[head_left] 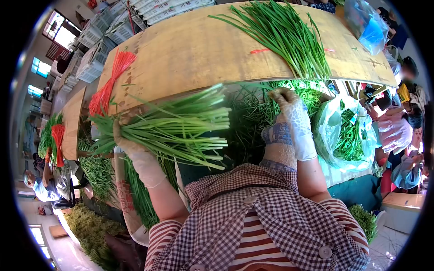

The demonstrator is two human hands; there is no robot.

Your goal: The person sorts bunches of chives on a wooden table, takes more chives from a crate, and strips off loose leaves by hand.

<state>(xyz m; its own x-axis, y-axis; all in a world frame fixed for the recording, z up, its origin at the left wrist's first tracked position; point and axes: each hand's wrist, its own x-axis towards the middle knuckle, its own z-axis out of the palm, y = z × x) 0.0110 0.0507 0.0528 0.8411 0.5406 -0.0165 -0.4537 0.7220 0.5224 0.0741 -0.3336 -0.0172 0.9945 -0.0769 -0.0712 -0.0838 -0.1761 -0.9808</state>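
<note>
My left hand (123,132), in a pale glove, is closed around the leafy part of a loose bunch of garlic chives (181,124). The pale cut stems point right, somewhat blurred, in front of the table edge. My right hand (285,98) is gloved too, its fingers curled together just below the table edge; whether anything is pinched in them is hidden. Another bunch of chives (289,40) lies on the wooden table, across a red strip (260,51). A bundle of red plastic strips (113,81) hangs over the table's left edge.
The wooden table (181,49) spans the front. A plastic bag of green trimmings (346,131) stands at right, and a blue bag (368,27) at the far right corner. Loose chives (140,194) lie at my left. White crates (95,63) are stacked behind; people work on both sides.
</note>
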